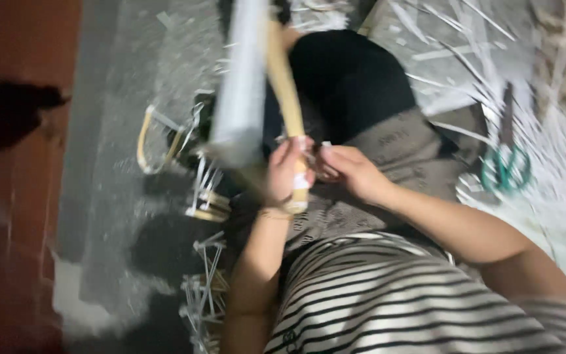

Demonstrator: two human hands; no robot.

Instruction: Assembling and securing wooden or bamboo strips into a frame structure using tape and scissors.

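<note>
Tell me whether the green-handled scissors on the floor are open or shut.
Cannot tell for sure. The green-handled scissors lie flat among white strips; their two handle loops sit close together, suggesting shut, but blur hides the blades.

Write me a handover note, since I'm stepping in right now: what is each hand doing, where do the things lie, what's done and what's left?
Left hand: gripped round a tan stick near its lower end; the stick slants up and away.
Right hand: fingertips at the stick's lower end, beside the left hand; the picture is too blurred to show a grip.
A pale flat strip runs alongside the stick.
Green-handled scissors lie on the floor to the right, among white slivers.
Done: plenty of slivers lie about.
Left: can't be told from this view.
</note>
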